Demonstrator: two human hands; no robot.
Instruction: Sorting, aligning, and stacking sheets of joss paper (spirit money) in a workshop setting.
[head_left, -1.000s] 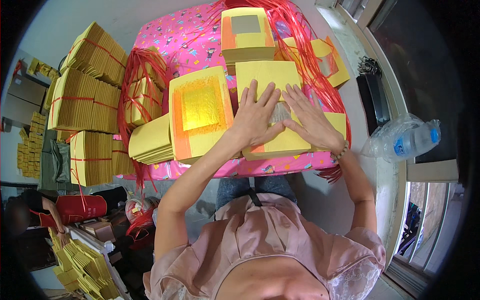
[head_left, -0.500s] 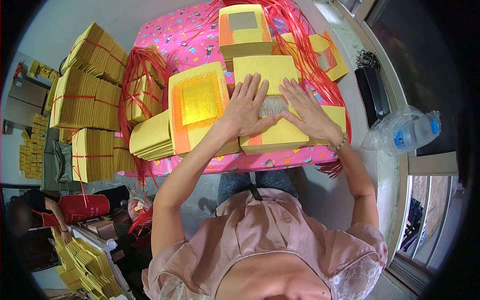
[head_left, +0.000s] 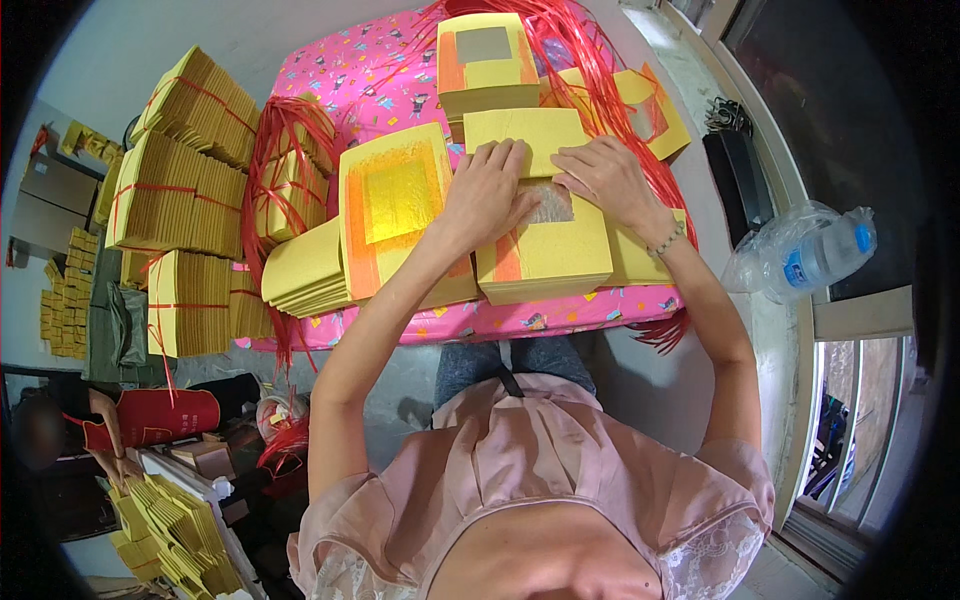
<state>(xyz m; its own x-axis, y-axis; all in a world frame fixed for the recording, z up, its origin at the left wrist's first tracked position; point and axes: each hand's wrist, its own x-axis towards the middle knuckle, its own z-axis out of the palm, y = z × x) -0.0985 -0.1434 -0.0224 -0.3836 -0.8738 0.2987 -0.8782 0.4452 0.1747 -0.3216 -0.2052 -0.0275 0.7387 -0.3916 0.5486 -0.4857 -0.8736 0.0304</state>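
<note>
A stack of yellow paper (head_left: 550, 260) lies in front of me, its top marked with an orange band and a silver foil patch (head_left: 555, 205). Across its far half is a plain yellow sheet (head_left: 535, 130). My left hand (head_left: 484, 196) is closed, fingers bent over the sheet's near left part. On the right side my right hand (head_left: 618, 185), wearing a beaded bracelet, has its fingers curled on the same sheet near its edge. The fingertips are partly hidden. Beside my left hand stands another yellow stack with a gold foil square (head_left: 402, 200) ringed in orange.
A pink patterned cover (head_left: 350, 70) lies over the table. Red plastic strands (head_left: 575, 60) spread at the back right. Tied yellow bundles (head_left: 175, 200) are piled on the left. A bagged plastic bottle (head_left: 825, 262) is by the window. Another person (head_left: 165, 415) handles yellow paper, lower left.
Both hands were flat with fingers spread; now their fingers are curled on the plain sheet. My right hand has risen slightly toward the far side. The other person's arm has shifted a little.
</note>
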